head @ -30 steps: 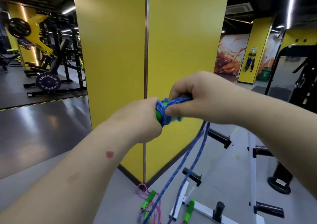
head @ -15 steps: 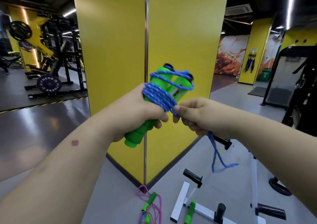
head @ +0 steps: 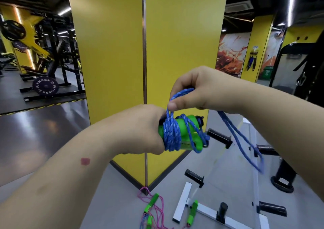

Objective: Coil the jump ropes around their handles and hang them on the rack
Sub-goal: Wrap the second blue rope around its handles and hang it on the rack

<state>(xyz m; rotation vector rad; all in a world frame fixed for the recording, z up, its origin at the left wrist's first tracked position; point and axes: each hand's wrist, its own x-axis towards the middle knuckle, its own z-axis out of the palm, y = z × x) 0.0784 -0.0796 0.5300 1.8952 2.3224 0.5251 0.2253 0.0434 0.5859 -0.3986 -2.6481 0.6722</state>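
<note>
My left hand (head: 140, 128) grips a pair of green jump-rope handles (head: 185, 132), lying roughly level and pointing right. Several turns of blue rope (head: 171, 134) are coiled around them. Just above the handles, my right hand (head: 194, 90) pinches the blue rope and holds it taut. A loose blue loop (head: 245, 146) hangs from that hand toward the floor at the right. A white rack (head: 182, 200) with black pegs (head: 219, 138) stands low at the right.
A pink jump rope with green handles (head: 150, 204) lies on the grey floor at the foot of the yellow pillar (head: 143, 44). Another green handle (head: 192, 211) lies by the rack's base. Weight machines stand far left, dark equipment far right.
The handles went from upright to lying level. My right hand rose from below them to above, carrying the rope over, and more turns sit on the handles.
</note>
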